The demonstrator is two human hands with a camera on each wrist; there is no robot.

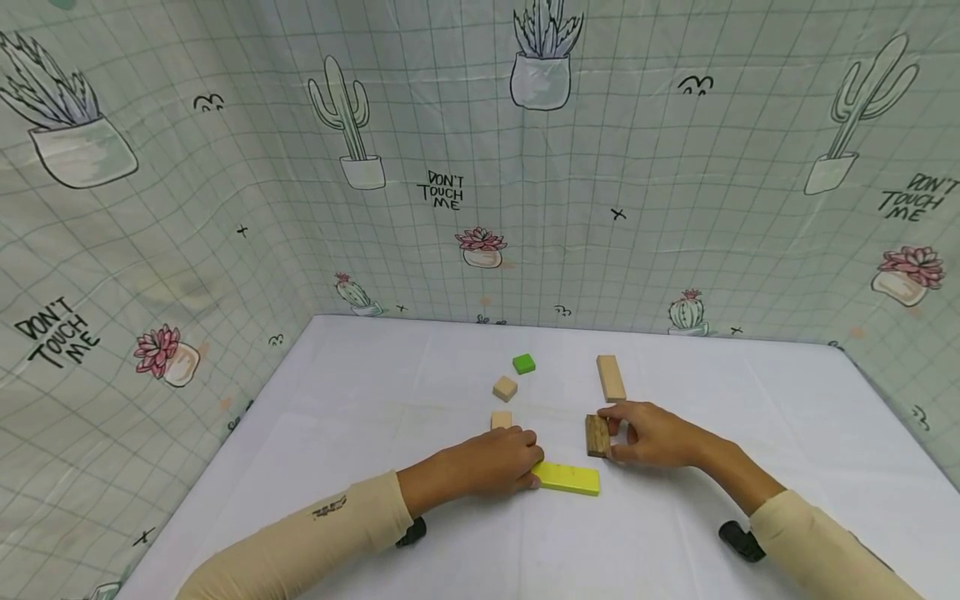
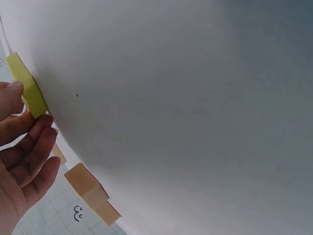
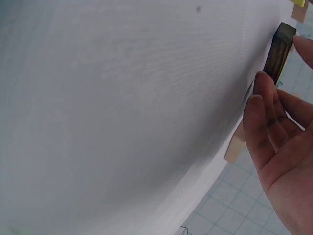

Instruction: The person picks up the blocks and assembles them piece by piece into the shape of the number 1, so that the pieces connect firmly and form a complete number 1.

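Note:
My left hand (image 1: 491,462) pinches the left end of a flat yellow wooden block (image 1: 567,478) lying on the table. In the left wrist view, the thumb and a finger meet the yellow block (image 2: 30,88) near its end. A dark brown wooden block (image 1: 597,436) with visible grain lies just beyond the yellow one, to the right. The thumb and index finger of my right hand (image 1: 660,435) hold it at its right side. The right wrist view shows the brown block (image 3: 279,51) between the thumb and fingers. The other fingers are bent loosely.
A pale wooden block (image 1: 501,419) is partly hidden behind my left hand. Farther back are a small pale block (image 1: 505,388), a green block (image 1: 523,363) and a long pale block (image 1: 611,378). Grid-patterned cloth (image 1: 555,175) hangs behind the white table (image 1: 360,367).

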